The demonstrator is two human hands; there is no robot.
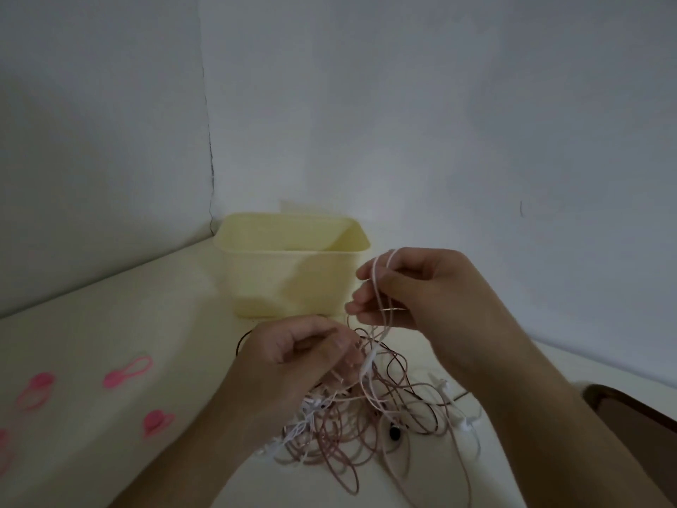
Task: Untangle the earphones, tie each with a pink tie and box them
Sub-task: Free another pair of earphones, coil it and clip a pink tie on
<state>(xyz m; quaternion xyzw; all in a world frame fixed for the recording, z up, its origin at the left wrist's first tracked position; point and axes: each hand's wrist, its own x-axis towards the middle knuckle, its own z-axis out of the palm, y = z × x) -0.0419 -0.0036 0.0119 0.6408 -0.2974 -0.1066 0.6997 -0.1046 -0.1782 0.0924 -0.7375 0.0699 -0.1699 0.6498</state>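
Right hand (414, 287) up high, fingers curled, pinching pale cable loop (383, 287) lifted off heap. Left hand (300, 355) lower, fingertips pinched on strands at top of tangle. Earphone tangle (366, 423) on white table (146, 306), just before yellow box (293, 265). Pink ties (128, 372) scattered left, well apart from heap.

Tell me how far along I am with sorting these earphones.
Early on. Nothing looks done: the earphones remain one tangled pile, and the pink ties lie unused on the table. In hand: your right hand lifts a pale cord while your left hand pinches the knot. Left: untangling, tying, filling the yellow box.
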